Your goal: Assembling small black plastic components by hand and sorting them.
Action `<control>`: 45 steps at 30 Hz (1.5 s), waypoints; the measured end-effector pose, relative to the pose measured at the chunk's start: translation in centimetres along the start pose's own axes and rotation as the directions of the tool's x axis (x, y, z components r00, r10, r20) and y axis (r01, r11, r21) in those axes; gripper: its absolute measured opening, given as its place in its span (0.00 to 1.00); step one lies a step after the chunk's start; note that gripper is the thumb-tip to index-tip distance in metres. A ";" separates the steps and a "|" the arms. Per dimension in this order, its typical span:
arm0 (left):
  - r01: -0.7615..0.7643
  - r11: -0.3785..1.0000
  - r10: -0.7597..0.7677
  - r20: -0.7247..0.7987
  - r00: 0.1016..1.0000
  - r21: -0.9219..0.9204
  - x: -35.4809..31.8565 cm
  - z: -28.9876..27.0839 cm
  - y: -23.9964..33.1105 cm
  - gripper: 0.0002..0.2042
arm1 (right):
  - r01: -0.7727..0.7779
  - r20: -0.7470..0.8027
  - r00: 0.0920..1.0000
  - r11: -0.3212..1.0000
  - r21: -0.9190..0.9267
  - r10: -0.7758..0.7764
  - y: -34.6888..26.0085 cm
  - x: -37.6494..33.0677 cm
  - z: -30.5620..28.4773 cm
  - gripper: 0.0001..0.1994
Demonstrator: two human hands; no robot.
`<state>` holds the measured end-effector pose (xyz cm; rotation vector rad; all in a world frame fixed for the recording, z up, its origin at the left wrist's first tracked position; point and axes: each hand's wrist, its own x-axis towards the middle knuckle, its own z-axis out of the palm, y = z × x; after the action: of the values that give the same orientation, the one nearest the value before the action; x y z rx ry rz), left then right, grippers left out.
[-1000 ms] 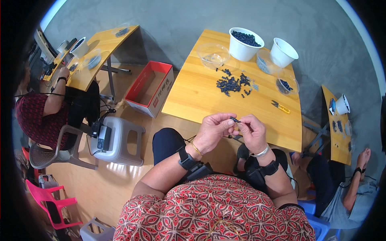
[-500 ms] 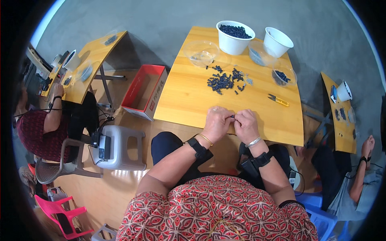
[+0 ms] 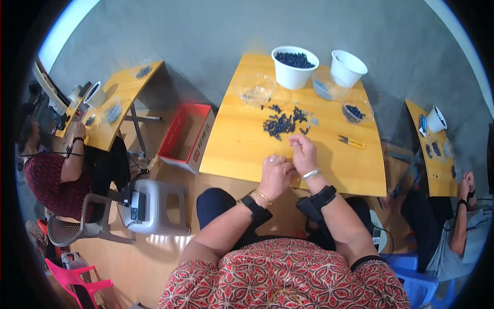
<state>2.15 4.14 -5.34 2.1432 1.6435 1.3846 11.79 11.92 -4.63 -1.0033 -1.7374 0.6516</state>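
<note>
At the near edge of the wooden table (image 3: 231, 147), my left hand (image 3: 276, 175) is closed with its fingertips together; whatever is in them is hidden. My right hand (image 3: 304, 153) is farther forward, just short of a pile of small black pieces (image 3: 279, 125). Its fingers are bent and pressed together, and anything between them is too small to make out. Small grey bits (image 3: 313, 121) lie at the pile's right side. Yellow-handled thread snips (image 3: 352, 142) rest to the right, apart from both hands.
Along the back stand a white tub of black pieces (image 3: 295, 71), another white tub (image 3: 348, 69) and clear bowls, one with black pieces (image 3: 355, 112). A red box (image 3: 184, 135) and a grey stool (image 3: 160, 206) are at left. Other people sit at tables on both sides.
My hands were together over a small dark piece; they have separated, the right going forward toward the pile. The left stays near the table edge. The view has tilted, lowering the table.
</note>
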 end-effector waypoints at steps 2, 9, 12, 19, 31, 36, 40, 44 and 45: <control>-0.001 1.000 0.001 -0.003 1.000 -0.003 0.0 0.0 0.3 0.01 | 0.071 -0.011 0.997 0.992 -0.109 -0.072 1.4 -0.1 1.3 0.07; 0.046 0.998 -0.045 -0.044 0.998 0.033 -0.4 -0.2 0.4 0.02 | 0.141 -0.019 0.989 0.969 -0.202 -0.148 1.4 -0.1 2.0 0.06; 0.050 0.997 -0.048 -0.045 0.998 0.056 -0.3 0.1 0.5 0.02 | 0.205 -0.007 0.977 0.942 -0.266 -0.214 1.8 0.1 1.8 0.06; 0.082 0.995 -0.080 -0.043 0.996 0.048 -0.5 0.5 0.3 0.03 | 0.197 0.017 0.979 0.930 -0.311 -0.202 2.1 0.1 2.0 0.06; 0.073 0.996 -0.069 -0.067 0.995 0.049 -0.5 0.6 0.3 0.02 | 0.213 0.029 0.973 0.836 -0.505 -0.230 1.9 -0.1 2.2 0.06; 0.088 0.995 -0.085 -0.058 0.995 0.056 -0.5 0.4 0.3 0.01 | 0.122 0.135 0.990 0.780 -0.613 -0.049 2.1 -0.2 2.1 0.03; 0.114 0.993 -0.117 -0.087 0.989 -0.039 -0.3 -0.3 0.7 0.05 | -0.139 0.034 0.989 0.989 -0.058 0.142 3.5 -0.1 0.8 0.07; 0.600 0.244 -0.644 0.335 0.688 -0.762 2.1 -3.4 0.6 0.09 | -0.191 0.130 0.979 0.924 0.332 0.156 -2.2 -1.5 -2.2 0.08; 0.608 0.236 -0.651 0.341 0.678 -0.758 1.9 -3.5 0.6 0.09 | -0.069 0.174 0.984 0.973 0.222 0.030 -4.7 -1.8 -3.0 0.09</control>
<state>0.08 3.97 -1.89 0.7163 1.1729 1.4420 13.37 7.88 -0.72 -0.8540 -1.7405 0.9691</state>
